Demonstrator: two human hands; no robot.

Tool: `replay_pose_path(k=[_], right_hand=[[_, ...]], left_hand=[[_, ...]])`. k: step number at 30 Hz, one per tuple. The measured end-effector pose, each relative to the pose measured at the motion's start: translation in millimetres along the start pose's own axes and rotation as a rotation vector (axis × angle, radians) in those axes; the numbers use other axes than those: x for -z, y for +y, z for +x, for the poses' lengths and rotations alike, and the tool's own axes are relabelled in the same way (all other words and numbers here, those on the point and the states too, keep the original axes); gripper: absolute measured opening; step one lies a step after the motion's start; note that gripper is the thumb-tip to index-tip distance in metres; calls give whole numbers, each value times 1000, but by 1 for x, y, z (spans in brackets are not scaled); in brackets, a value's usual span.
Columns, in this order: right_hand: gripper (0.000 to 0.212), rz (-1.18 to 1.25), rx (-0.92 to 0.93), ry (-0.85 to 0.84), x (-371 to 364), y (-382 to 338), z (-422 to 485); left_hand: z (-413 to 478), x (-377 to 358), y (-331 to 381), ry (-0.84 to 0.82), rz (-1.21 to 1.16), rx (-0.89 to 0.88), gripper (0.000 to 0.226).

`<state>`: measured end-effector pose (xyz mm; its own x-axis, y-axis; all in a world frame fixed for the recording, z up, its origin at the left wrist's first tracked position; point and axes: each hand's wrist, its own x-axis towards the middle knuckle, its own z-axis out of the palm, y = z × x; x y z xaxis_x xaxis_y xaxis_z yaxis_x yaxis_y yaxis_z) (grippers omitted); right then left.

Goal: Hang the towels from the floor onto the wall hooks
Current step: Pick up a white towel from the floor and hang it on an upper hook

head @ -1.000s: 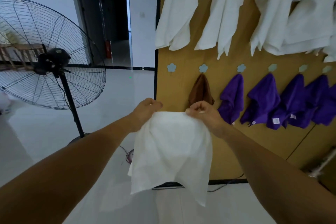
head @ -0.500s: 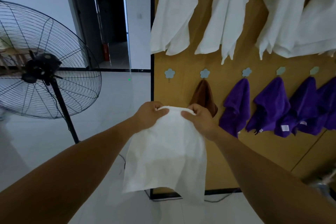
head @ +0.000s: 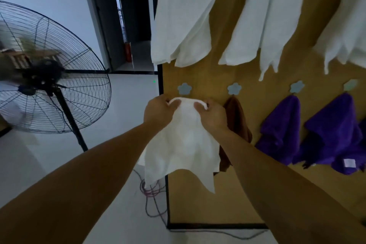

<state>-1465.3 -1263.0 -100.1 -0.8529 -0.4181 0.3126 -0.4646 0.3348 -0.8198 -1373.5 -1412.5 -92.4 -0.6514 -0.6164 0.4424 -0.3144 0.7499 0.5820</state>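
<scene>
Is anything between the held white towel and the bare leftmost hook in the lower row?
Nothing visible. The left hand and right hand hold the white towel just below the bare hook; the brown towel hangs from the next hook, off to the right.

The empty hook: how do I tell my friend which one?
Look at the tan board right of the dark doorway. Below the big white towels runs a row of blue flower hooks. The leftmost hook is the one: bare, while the next holds a brown towel and the others purple towels.
</scene>
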Motion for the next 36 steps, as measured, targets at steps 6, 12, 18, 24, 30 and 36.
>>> replay_pose_path(k=[6, 12, 18, 24, 30, 36], right_hand=[[32, -55, -17, 104, -24, 4, 44], [34, -73, -93, 134, -50, 22, 54], [28, 52, -159, 141, -65, 37, 57], [49, 373, -496, -11, -77, 47, 51], [39, 334, -523, -76, -77, 54, 48], [23, 27, -320, -26, -83, 77, 18]], left_hand=[[34, -27, -7, 55, -44, 59, 37], [37, -54, -19, 92, -43, 197, 40], [34, -71, -25, 33, -121, 244, 32], [34, -80, -24, -201, -578, 526, 27], [19, -88, -40, -353, -523, 539, 30], [-13, -105, -64, -298, -116, 357, 35]])
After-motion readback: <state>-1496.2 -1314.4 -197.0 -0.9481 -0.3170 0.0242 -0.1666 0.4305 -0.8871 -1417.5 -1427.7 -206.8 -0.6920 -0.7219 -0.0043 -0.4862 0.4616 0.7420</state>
